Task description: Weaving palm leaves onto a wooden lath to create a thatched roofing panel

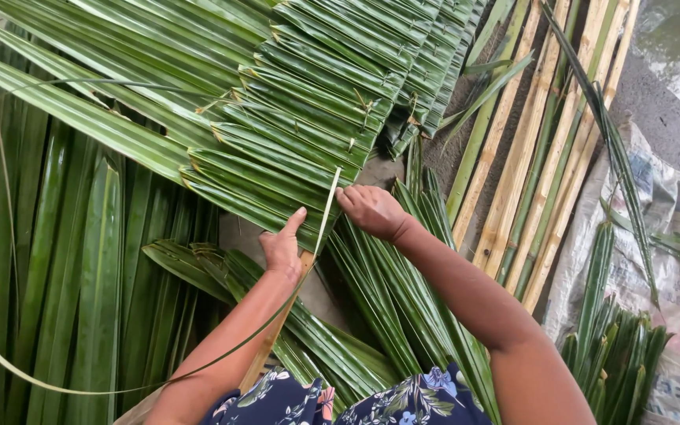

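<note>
Lap: the person sat low, flower-print cloth (340, 401) at the bottom edge, both forearms reaching away over loose green fronds (387, 315).
Left hand (283, 245): it lay pressed on the near edge of the folded leaf panel (308, 118), thumb raised, fingers curled down onto the last leaf, seemingly to pin the fold while the binding went through. Whether it gripped anything below, I could not tell.
Wooden slat (277, 330): it ran from the lap up under that hand, the spine the leaves were folded over, which would explain the flat pinning hold.
Right hand (371, 211): fingers pinched shut on the pale strip (327, 206), just beside the panel's edge, drawing it up and taut.
Pale strip: from the pinch it dropped between the hands, then swept in a long loose arc out left past the elbow; slack kept to that side, away from the stitching.
Leaf panel: it fanned away up-left, folded ends stepped like shingles, finished rows pushed far from the body so the working edge stayed near.
Open room: little. A small bare patch of ground (234, 232) showed beside the left hand; fronds crowded everything else.
Bamboo poles (529, 165): stacked lengthwise on the right, well apart from the hands.
Printed sack (670, 236): far right, with a bundle of cut leaves (615, 346) on it.
</note>
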